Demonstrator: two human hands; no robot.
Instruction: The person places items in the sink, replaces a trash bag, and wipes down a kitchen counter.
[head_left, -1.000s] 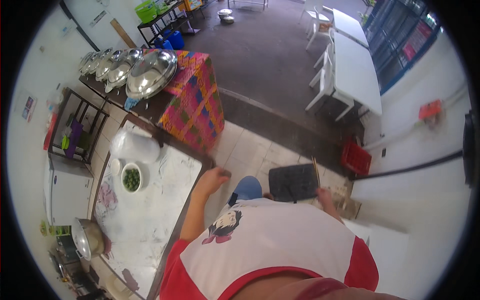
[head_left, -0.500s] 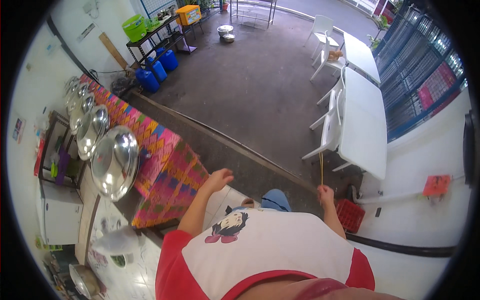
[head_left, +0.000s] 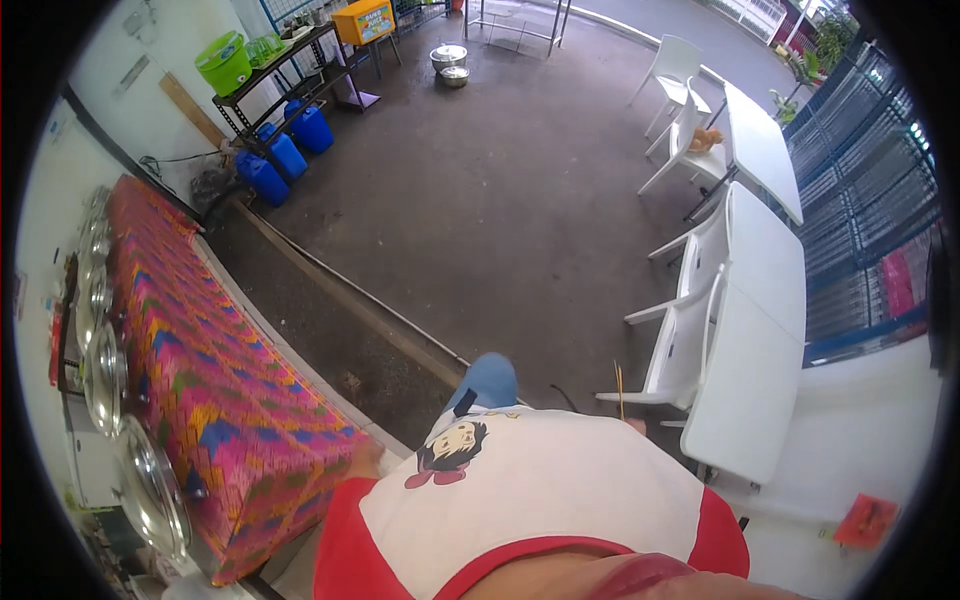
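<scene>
My right hand [head_left: 637, 426] shows only as a sliver beyond the edge of my shirt. Thin tan sticks [head_left: 619, 385] rise beside it, gripped in that hand; their lower ends are hidden. On the left, part of my left arm [head_left: 364, 459] shows next to the corner of a table with a bright patterned cloth [head_left: 270, 410]. The fingers on that side cannot be made out. My bent knee in blue jeans [head_left: 490, 380] reaches forward over the floor edge.
Shiny round-lidded serving dishes [head_left: 150, 485] line the cloth-covered table. White chairs [head_left: 675, 350] and white tables [head_left: 750, 360] stand along the right. A raised floor edge [head_left: 340, 275] crosses ahead. Blue jugs [head_left: 262, 178], a shelf with a green bucket [head_left: 222, 65] and lidded pots [head_left: 449, 60] are farther off.
My body has moved forward, and the patterned table and white chairs now appear nearer. Both hands have dropped lower and are mostly out of sight. The sticks remain at my right hand.
</scene>
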